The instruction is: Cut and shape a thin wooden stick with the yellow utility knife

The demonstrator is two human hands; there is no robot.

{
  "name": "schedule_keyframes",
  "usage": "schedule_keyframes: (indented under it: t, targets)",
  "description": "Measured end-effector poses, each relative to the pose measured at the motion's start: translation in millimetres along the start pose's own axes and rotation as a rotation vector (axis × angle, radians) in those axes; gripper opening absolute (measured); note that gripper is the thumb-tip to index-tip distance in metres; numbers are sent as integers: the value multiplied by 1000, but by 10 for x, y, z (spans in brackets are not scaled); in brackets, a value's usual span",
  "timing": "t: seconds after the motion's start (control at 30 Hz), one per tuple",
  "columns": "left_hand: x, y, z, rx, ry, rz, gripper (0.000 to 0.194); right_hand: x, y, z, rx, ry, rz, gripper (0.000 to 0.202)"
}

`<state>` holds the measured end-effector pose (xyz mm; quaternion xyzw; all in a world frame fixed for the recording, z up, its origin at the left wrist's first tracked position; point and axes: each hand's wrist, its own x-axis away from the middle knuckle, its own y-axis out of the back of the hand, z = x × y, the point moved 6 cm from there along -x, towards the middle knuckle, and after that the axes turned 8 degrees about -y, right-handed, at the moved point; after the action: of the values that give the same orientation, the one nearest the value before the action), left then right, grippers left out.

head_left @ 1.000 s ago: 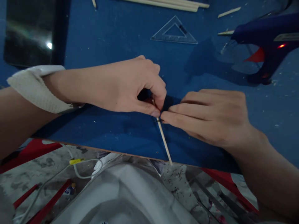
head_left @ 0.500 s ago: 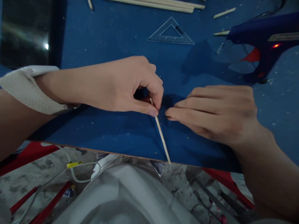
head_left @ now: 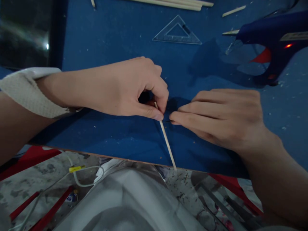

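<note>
Nearest, pale grey cloth (head_left: 125, 195) lies in soft folds over the person's lap, below the brown, raw-looking edge of a matt blue tabletop (head_left: 96, 134). Just over that edge pokes the lower end of a slim, round wooden stick (head_left: 168, 144), which slants up across the blue to the left hand (head_left: 130, 89). That hand is closed in a pinch, thumb and finger gripping the stick close to its upper end. The right hand (head_left: 226, 118) is just beside it, fingers straight and pressed together, their tips closed on a thin dark sliver (head_left: 166, 122) too small to name. The stick looks dry, smooth and very light, stiff along its length but probably easy to snap; I'd judge a light pinch enough, though so narrow a rod might roll between fingertips. A white, woven-looking band (head_left: 40, 96) circles the left wrist. Farther off are a glossy black panel (head_left: 24, 35), a dark blue glue gun (head_left: 255, 33) with a red trigger, a clear plastic set square (head_left: 160, 37) and, farthest, more pale sticks (head_left: 168, 4).
</note>
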<state>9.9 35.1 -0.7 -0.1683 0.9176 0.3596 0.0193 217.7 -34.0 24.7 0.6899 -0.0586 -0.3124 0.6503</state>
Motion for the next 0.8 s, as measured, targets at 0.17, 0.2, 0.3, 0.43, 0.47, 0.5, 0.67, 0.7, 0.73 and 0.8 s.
schedule_keyframes:
  t: [0.17,0.2,0.3,0.43,0.47,0.5,0.67,0.7,0.73,0.8]
  targets:
    - [13,-9,58,-9,45,1,51,-20,-45,89,12,43,-23,29]
    - [15,-6,60,-1,38,-4,50,-19,-47,98,13,48,-22,31]
    - [25,1,68,25,30,-5,51,-15,-29,85,38,31,1,31]
    - [37,2,66,3,45,13,58,-13,14,37,58,8,26,26]
    - [38,3,62,-2,48,12,61,-13,16,32,51,13,25,26]
    - [40,4,60,-5,51,10,66,-13,15,29,45,17,19,25]
    - [36,-8,69,-51,82,29,77,-27,-46,51,18,-2,-14,16]
    - [31,-4,69,-64,86,26,76,-31,-55,68,8,-3,-23,14]
    - [22,1,63,-68,84,20,76,-33,-61,84,0,-2,-31,13]
    - [1,15,38,-53,67,5,79,-29,-63,94,-2,-8,-46,10]
